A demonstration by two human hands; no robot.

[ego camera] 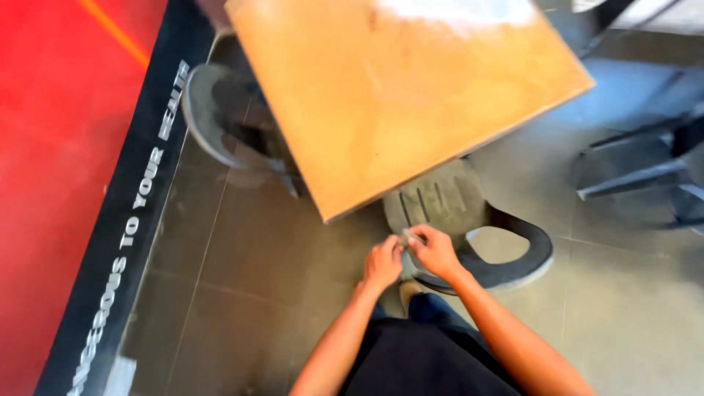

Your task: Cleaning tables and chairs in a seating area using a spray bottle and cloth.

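My left hand [382,262] and my right hand [434,250] meet in front of me, low over the floor. Between their fingertips they pinch a small greyish thing [408,237]; it is too small and blurred to name. Both hands hang just above the seat of a dark grey plastic chair [469,220] that is tucked under the near corner of an orange-brown wooden table [396,88]. My dark trousers and a shoe show below my forearms.
A second grey chair [213,117] stands at the table's left side. Along the left runs a red wall or panel [51,147] with a black band of white lettering [125,242]. Dark chair legs [645,169] stand at the right. The floor is grey tile.
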